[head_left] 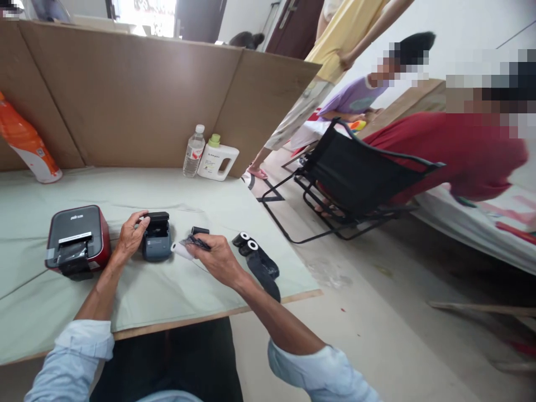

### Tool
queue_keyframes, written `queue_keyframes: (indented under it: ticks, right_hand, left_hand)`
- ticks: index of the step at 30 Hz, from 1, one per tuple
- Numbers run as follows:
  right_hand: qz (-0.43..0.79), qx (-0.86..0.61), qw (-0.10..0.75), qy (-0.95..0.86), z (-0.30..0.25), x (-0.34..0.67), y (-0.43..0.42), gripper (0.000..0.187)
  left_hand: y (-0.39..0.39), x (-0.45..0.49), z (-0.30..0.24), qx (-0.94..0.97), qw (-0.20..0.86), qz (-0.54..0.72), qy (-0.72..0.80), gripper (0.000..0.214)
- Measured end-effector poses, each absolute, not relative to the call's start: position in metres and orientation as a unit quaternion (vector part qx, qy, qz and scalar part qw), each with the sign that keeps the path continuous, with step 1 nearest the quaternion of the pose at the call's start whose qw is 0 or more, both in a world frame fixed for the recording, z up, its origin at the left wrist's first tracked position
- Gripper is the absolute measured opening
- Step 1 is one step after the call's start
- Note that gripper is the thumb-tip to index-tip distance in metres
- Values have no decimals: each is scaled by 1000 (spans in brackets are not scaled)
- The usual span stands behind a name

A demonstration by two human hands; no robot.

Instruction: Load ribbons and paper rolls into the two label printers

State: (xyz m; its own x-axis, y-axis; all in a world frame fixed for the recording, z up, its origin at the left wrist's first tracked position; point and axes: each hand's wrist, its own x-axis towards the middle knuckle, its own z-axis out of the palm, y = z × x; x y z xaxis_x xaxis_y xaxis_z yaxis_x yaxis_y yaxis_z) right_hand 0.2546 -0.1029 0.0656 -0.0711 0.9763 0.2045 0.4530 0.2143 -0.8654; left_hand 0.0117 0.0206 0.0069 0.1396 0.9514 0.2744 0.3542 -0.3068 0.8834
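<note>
A small dark grey printer (157, 248) sits on the cloth-covered table with its black lid (158, 216) raised. My left hand (132, 234) is at the lid's left edge, with thumb and fingers closed on it. To the printer's right, my right hand (218, 258) pinches a dark crumpled strip (198, 241), which might be film or cord. A white paper roll (183, 250) lies between the printer and those fingertips; whether they touch it is unclear. Just behind my right hand is a black roll (200, 230).
A red-and-black printer (79, 234) stands at left. Black rolls with white cores (247, 241) and dark strips (263, 269) lie near the right edge. A cardboard screen (138, 95), water bottle (194, 152), white jug (218, 162) and orange bottle (31, 142) are behind. People sit at right.
</note>
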Motion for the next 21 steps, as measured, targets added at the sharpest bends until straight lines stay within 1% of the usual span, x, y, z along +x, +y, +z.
queue_keyframes:
  ticks: [3,6,8,9,15,21]
  right_hand:
    - [307,-521,432,-669,61,237,-78,39]
    - [267,-500,437,-698,49,225,-59,27]
    - [229,-491,426,-724,39,221,-51,18]
    - [210,-488,418,-737,35,219,-48,16]
    - [112,-474,374,-789,17,212,-36,23]
    - [33,-466,298,-832,10,212,-28,36]
  left_hand:
    - [21,12,6,674,339,445,483,50]
    - [22,11,5,674,343,442,482,50]
    - [22,11,4,674,345,442,481,48]
    - [22,11,4,674,346,442,480,47]
    - [21,10,5,675,354,437,477,47]
    - [22,11,4,674,356,440,475,49]
